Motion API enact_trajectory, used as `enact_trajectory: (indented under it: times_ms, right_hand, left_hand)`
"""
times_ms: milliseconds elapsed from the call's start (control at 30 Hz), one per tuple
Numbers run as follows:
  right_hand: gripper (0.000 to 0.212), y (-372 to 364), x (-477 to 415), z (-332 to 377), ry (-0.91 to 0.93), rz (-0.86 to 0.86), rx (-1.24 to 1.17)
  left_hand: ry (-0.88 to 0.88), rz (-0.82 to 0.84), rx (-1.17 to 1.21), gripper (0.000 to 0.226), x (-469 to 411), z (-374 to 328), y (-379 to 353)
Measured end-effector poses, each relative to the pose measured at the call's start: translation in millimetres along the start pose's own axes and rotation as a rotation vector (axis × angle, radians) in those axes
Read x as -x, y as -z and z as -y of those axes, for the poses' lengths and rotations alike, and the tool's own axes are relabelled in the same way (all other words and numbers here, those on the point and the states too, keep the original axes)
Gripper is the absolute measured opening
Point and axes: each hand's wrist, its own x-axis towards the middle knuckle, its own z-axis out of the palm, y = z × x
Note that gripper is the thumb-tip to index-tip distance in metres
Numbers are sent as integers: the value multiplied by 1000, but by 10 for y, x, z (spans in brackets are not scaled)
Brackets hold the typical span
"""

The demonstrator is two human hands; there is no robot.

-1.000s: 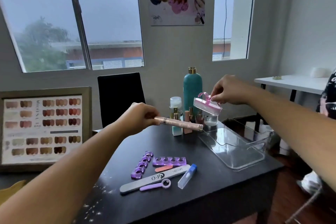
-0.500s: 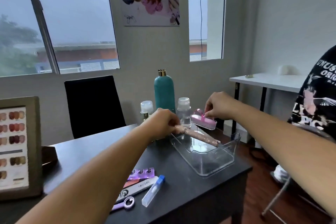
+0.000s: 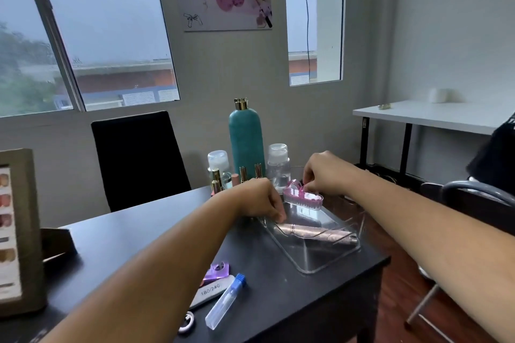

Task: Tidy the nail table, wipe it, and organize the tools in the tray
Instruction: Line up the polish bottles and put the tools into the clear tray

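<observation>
At the near edge of the dark table [image 3: 133,242] lie one clear tube with a blue cap [image 3: 225,302], one nail file [image 3: 211,291] marked 80/240, one purple toe separator [image 3: 216,270] and what looks like a small ring-ended tool [image 3: 186,322]: all light, easily pinched at mid-length. Farther right, the clear tray [image 3: 312,260], rigid and slippery, holds one rose-gold nail drill handpiece [image 3: 315,232]; the left hand [image 3: 260,202] curls over its left end. Just beyond, the right hand [image 3: 324,172] pinches one pink nail brush [image 3: 303,198] by its loop above the tray. Farthest stand one teal bottle [image 3: 246,136] and two clear bottles.
</observation>
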Motion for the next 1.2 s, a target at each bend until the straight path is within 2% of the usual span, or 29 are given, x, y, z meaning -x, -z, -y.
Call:
enact_trajectory:
  times_ms: [100, 267, 333, 400, 500, 633, 900, 1067, 1133, 1200]
  right_hand:
    - [18, -26, -14, -4, -2, 11, -3]
    - [14, -35, -89, 52, 13, 38, -25]
    - [13, -38, -131, 99, 29, 52, -39]
    - [12, -49, -170, 153, 48, 63, -50]
    - [14, -97, -222, 230, 59, 70, -70]
    - [11, -212, -251, 302, 58, 68, -84]
    - [15, -65, -118, 445, 113, -20, -76]
    - [11, 131, 200, 820, 240, -123, -239]
    - [11, 95, 412, 962, 281, -103, -344]
    - [11, 7, 614, 1068, 336, 5, -378]
  left_hand:
    - [-6, -77, 26, 12, -1, 32, -28]
    - [-58, -408, 53, 14, 115, 192, -36]
    - [-64, -513, 45, 26, 169, 287, -48]
    - [-34, -519, 46, 46, 206, 355, -67]
    - [22, -441, 53, 75, 223, 392, -95]
    - [53, -400, 74, 87, 225, 390, -103]
    - [71, -399, 46, 79, 393, 374, -9]
    - [70, -486, 69, 45, 837, 449, 172]
    - [94, -474, 66, 41, 1072, 535, 172]
    - [135, -424, 29, 41, 1289, 642, 111]
